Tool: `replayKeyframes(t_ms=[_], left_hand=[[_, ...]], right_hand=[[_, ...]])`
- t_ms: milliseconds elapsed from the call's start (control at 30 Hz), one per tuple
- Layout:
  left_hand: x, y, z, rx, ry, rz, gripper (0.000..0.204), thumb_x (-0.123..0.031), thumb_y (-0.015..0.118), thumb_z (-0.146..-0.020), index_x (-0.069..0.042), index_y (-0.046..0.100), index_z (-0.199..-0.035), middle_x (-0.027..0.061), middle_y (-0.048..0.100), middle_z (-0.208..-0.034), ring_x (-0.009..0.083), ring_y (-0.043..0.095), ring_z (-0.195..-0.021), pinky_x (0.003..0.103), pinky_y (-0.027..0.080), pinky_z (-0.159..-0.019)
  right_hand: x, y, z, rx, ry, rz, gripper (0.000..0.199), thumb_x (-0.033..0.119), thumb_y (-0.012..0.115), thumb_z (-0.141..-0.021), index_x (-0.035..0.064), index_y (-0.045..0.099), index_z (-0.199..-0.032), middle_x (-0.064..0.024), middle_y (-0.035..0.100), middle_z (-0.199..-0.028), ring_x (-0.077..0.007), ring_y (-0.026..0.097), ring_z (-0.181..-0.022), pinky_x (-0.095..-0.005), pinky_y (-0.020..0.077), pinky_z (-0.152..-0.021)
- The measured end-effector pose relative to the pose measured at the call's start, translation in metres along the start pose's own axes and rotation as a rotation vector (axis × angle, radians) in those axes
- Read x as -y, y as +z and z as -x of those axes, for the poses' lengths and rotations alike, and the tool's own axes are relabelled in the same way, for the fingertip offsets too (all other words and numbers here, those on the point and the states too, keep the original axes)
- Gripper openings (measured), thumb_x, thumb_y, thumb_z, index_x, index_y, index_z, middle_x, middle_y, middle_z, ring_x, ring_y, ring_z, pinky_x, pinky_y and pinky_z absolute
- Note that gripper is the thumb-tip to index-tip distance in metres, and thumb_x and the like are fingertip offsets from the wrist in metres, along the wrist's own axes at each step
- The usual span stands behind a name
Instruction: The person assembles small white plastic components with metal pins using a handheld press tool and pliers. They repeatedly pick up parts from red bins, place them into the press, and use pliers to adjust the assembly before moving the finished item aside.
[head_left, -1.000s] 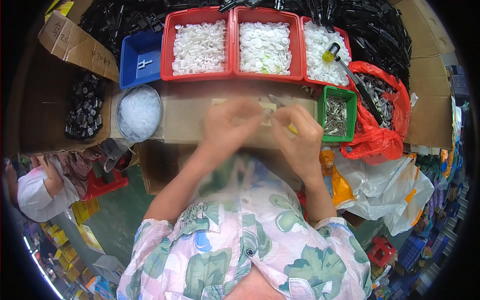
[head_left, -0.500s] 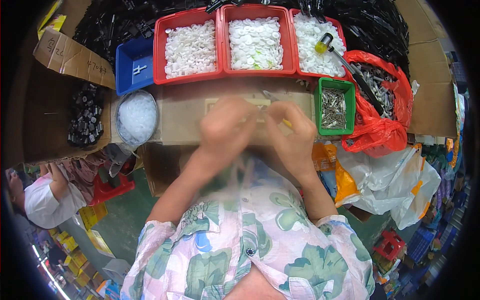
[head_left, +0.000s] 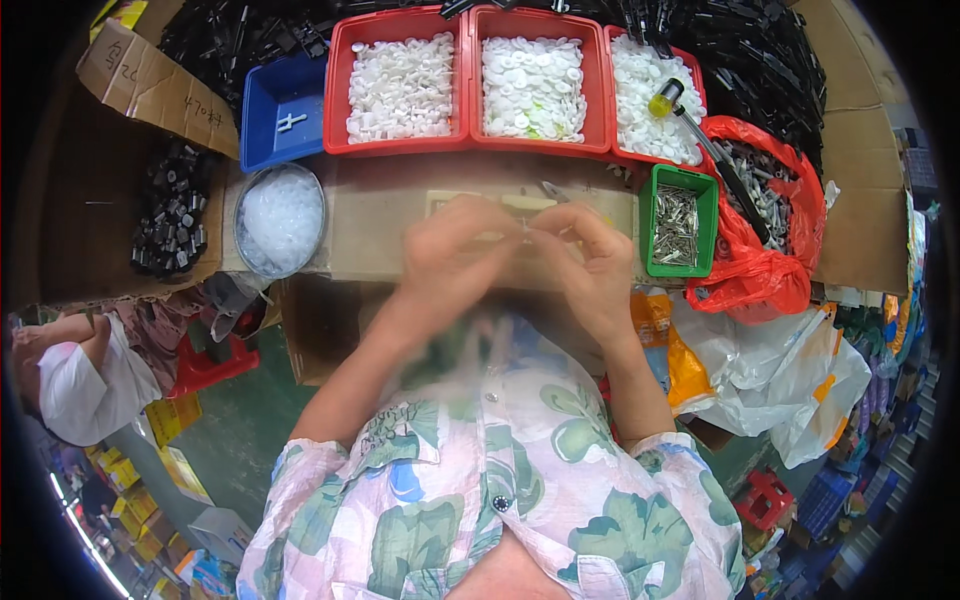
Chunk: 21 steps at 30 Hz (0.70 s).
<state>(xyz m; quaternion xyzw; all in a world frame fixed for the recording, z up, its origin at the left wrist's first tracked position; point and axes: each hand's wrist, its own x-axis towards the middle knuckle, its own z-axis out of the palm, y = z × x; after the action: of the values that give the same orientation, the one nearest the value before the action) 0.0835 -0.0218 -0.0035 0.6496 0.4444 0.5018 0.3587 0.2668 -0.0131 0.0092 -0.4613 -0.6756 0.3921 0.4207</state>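
My left hand (head_left: 452, 250) and my right hand (head_left: 588, 255) meet fingertip to fingertip over the front of the work table. Both are pinched around a tiny pale part (head_left: 525, 228), too small and blurred to name. Just behind the fingers lies a cream-coloured block (head_left: 440, 200), partly hidden by my hands. A pointed metal tool (head_left: 552, 190) rests beyond my right fingers. To the right of that hand stands a green bin (head_left: 650, 240) of thin metal pins (head_left: 676, 225).
Red bins (head_left: 398, 144) of small white plastic parts line the back. At left are a blue bin (head_left: 262, 130), a bowl (head_left: 240, 235) of clear pieces and a carton of black parts (head_left: 172, 215). A screwdriver (head_left: 735, 175) lies across a red bag (head_left: 765, 280) at right.
My hands have come closer together at the fingertips. The bins and table sit slightly further right in the picture, as the view has shifted.
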Motion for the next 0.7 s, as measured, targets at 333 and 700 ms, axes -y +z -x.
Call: replayKeyframes(t_ms=[333, 700], left_hand=[[0.017, -0.021, 0.024, -0.019, 0.348, -0.651, 0.025, 0.003, 0.079, -0.070, -0.005, 0.072, -0.092, 0.0047, 0.056, -0.073, 0.0232, 0.053, -0.070, 0.038, 0.044, -0.063], [0.043, -0.022, 0.031, 0.106, 0.437, -0.855, 0.031, -0.008, 0.076, -0.074, -0.007, 0.073, -0.105, 0.0005, 0.050, -0.069, 0.0194, 0.048, -0.069, 0.036, 0.039, -0.073]], right_hand=[[-0.031, 0.029, -0.016, 0.008, -0.301, 0.251, 0.011, -0.001, 0.072, -0.079, 0.0000, 0.067, -0.089, -0.0116, 0.061, -0.086, -0.0311, 0.060, -0.081, -0.0405, 0.0475, -0.071], [-0.033, 0.037, -0.023, 0.053, -0.306, 0.387, 0.011, 0.002, 0.074, -0.075, 0.0028, 0.067, -0.084, -0.0078, 0.058, -0.086, -0.0284, 0.057, -0.084, -0.0407, 0.0452, -0.069]])
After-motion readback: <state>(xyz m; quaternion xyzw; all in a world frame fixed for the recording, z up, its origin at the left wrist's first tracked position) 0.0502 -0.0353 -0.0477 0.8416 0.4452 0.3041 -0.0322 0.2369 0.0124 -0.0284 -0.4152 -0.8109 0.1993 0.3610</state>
